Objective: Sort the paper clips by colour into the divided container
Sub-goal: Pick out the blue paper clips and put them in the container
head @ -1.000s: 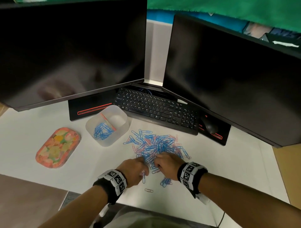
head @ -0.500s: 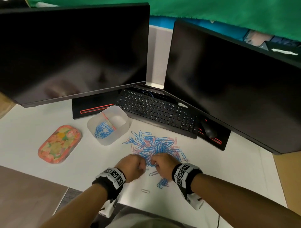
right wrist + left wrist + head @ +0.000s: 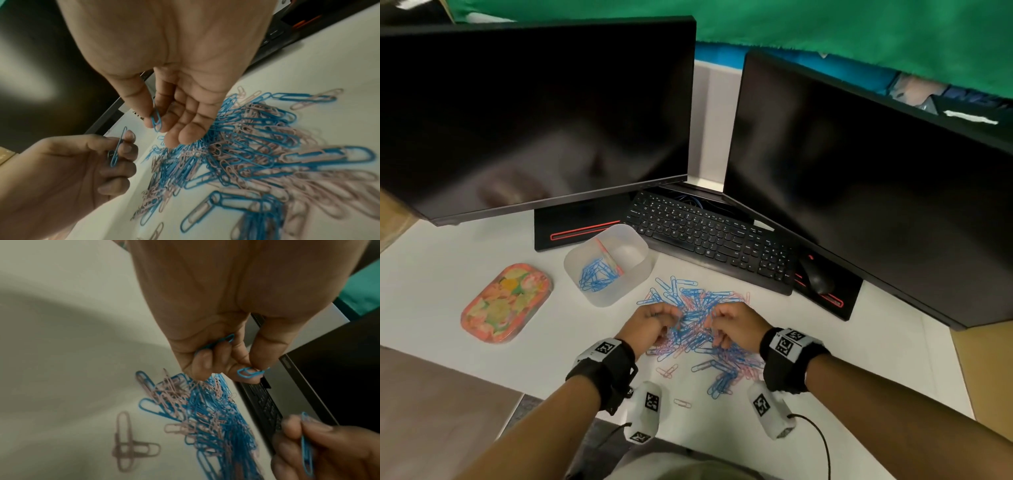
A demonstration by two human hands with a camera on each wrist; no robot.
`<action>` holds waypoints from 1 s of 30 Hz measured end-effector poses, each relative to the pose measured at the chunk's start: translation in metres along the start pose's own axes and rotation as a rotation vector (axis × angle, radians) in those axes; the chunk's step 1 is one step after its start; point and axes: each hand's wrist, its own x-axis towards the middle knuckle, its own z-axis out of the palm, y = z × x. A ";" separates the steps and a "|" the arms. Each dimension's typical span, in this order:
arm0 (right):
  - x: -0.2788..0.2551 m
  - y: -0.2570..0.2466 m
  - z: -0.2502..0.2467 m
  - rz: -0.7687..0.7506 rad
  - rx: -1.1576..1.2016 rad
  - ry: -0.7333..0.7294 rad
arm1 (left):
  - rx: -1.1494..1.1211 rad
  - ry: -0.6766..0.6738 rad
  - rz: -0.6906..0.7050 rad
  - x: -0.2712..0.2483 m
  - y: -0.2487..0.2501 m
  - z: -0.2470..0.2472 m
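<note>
A heap of blue and pink paper clips [image 3: 697, 322] lies on the white desk in front of the keyboard. My left hand [image 3: 654, 320] hovers over the heap's left side and pinches a blue clip [image 3: 249, 372] between thumb and fingertip, with more blue wire tucked under its curled fingers. My right hand [image 3: 727, 323] is over the right side and pinches another blue clip [image 3: 156, 121] between thumb and forefinger. The clear divided container [image 3: 635, 270] stands to the left beyond the heap. Blue clips [image 3: 594, 275] fill its left compartment; the right compartment looks empty.
A flowered oval tray [image 3: 506, 303] lies left of the container. A black keyboard [image 3: 709, 240] and a mouse [image 3: 816, 277] sit just behind the heap, under two dark monitors [image 3: 534, 113]. A few stray pink clips [image 3: 667, 370] lie near the desk's front edge.
Both hands have come up off the near side of the heap and moved further over it, each now pinching a blue clip.
</note>
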 end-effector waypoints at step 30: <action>-0.039 0.047 0.018 -0.424 -0.970 -0.184 | 1.244 -0.094 0.355 0.012 -0.031 0.047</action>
